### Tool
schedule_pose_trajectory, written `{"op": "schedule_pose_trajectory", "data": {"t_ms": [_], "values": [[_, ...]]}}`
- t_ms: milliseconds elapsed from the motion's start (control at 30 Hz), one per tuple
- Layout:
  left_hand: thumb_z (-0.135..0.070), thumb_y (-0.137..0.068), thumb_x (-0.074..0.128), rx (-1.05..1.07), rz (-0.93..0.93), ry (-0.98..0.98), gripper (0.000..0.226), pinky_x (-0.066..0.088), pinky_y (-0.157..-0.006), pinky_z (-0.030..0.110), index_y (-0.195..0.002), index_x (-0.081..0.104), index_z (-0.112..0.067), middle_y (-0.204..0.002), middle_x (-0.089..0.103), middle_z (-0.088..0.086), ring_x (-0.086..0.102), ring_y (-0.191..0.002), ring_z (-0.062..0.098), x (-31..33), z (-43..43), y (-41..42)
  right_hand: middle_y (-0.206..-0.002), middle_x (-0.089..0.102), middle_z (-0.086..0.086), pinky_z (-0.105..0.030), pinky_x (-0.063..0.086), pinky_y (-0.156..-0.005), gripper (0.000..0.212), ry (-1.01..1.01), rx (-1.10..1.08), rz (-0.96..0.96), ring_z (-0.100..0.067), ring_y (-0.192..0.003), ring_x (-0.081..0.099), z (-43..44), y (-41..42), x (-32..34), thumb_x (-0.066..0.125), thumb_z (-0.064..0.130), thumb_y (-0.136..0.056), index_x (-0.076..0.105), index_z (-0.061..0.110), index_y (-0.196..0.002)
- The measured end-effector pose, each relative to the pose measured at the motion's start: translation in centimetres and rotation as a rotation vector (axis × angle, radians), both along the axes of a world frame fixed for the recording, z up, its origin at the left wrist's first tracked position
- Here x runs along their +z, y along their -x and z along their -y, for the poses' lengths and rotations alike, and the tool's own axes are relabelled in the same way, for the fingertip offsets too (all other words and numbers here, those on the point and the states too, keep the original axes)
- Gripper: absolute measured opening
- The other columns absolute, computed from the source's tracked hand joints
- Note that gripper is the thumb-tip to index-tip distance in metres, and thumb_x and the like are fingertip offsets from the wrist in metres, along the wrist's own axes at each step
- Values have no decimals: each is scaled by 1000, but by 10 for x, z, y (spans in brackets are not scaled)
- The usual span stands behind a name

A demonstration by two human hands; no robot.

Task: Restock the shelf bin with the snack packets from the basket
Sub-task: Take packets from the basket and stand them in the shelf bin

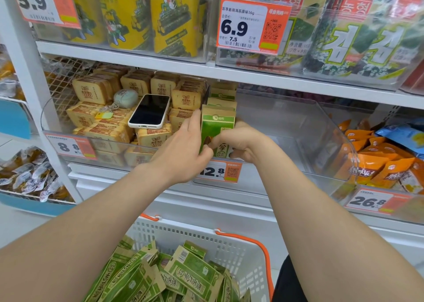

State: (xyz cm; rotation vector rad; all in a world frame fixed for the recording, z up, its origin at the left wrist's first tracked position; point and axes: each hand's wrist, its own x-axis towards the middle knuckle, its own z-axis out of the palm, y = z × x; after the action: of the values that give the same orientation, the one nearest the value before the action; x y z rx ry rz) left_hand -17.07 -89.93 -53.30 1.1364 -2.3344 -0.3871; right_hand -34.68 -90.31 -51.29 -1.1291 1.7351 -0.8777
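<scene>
- A green front packet (218,127) is held upright at the centre of the frame, at the left end of the clear shelf bin (321,118). The left hand (183,145) is pinched on its lower left edge, with one finger laid up along the side. The right hand (241,143) is curled round its lower right corner, so the packet is gripped by both hands.
- A short row of packets (222,95) is stood on end just behind it. If the front packet is released before it is leaned against that row, a forward topple is likely. Most of the bin toward the right of the frame is unfilled, so no sideways support is offered there either.
- A phone (150,111) is laid on the tan packs (91,90) just left of the left hand. It could be nudged by that hand or wrist and slid toward the front lip of the neighbouring bin.
- The price tag (218,172) is clipped directly below the wrists and could be bent or knocked loose if the forearms are pressed against it.
- The basket (206,233) at the bottom of the frame is heaped with loose packets (183,274), so much of the task is judged to remain. A careless grab could spill packets over the rim. What the basket is resting on cannot be told.
</scene>
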Motion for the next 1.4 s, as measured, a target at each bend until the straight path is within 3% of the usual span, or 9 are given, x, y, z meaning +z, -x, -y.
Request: {"op": "schedule_pose_trajectory", "data": {"t_ms": [133, 233, 367, 467, 600, 767, 1067, 1233, 1400], "values": [[-28, -100, 53, 1, -6, -1, 88, 48, -111, 50, -167, -2, -16, -168, 27, 16, 48, -142, 31, 0, -5, 1, -101, 79, -12, -49, 64, -80, 41, 14, -40, 210, -32, -91, 76, -4, 2, 3, 71, -1, -80, 70, 11, -119], [-24, -99, 53, -33, -49, 26, 77, 54, -97, 53, -163, 10, -27, -160, 36, 13, 59, -124, 35, -1, -8, -1, -108, 77, -16, -52, 64, -80, 45, 41, -92, 305, -31, -92, 75, -5, -1, 4, 62, 0, -83, 63, 10, -127], [-31, -104, 42, 59, 146, 48, 16, 46, -70, 38, -108, 57, -29, -148, 37, 10, 57, -78, 26, 4, -14, 1, -123, 71, -7, -49, 57, -96, 68, -76, -1, 49, -30, -111, 68, -11, -4, 7, 79, 19, -75, 54, 15, -138], [-42, -107, 31, 121, 299, 41, 36, 43, -77, 41, -83, 54, -31, -145, 44, 16, 52, -83, 28, 2, -17, 2, -116, 60, -6, -39, 55, -86, 49, -156, 49, -111, -26, -104, 62, -20, -3, 15, 84, 26, -84, 54, 12, -120], [-50, -107, 23, 156, 362, 53, 47, 42, -100, 50, -88, 63, -34, -156, 40, 20, 58, -115, 38, 0, -17, 1, -95, 62, -1, -29, 48, -62, 23, -82, 38, -188, -14, -82, 60, -27, 0, 19, 77, 23, -91, 55, 21, -89], [-63, -105, 18, 192, 401, 42, 62, 34, -109, 54, -105, 72, -33, -168, 26, 16, 47, -134, 43, -5, -22, 1, -103, 63, -11, -33, 46, -71, 30, 119, -52, -697, -32, -88, 58, -37, -6, 10, 62, 41, -96, 55, 12, -92], [-51, -100, 50, 234, 218, 312, 41, 43, -94, 51, -126, 55, -20, -146, 42, 15, 48, -119, 41, -20, -46, -6, -96, 66, -7, -39, 52, -73, 21, 524, -24, -865, -32, -92, 60, -93, -37, 28, 49, 7, -79, 65, 15, -91], [-19, -83, 65, 103, 144, 567, 28, 33, -65, 41, -106, 52, -10, -104, 43, 12, 40, -83, 30, -30, -63, -20, -81, 59, -9, -34, 39, -63, 18, 436, 145, -997, -38, -76, 53, -131, -47, 16, 53, 14, -85, 70, 16, -90], [-26, -95, 53, -98, 486, 174, 21, 37, -70, 39, -115, 55, -18, -109, 61, 4, 60, -99, 32, -74, -76, -39, -102, 65, -14, -34, 38, -69, 17, 215, 432, -1122, -39, -94, 63, -157, -46, -20, 54, 18, -93, 67, 14, -103]]}}
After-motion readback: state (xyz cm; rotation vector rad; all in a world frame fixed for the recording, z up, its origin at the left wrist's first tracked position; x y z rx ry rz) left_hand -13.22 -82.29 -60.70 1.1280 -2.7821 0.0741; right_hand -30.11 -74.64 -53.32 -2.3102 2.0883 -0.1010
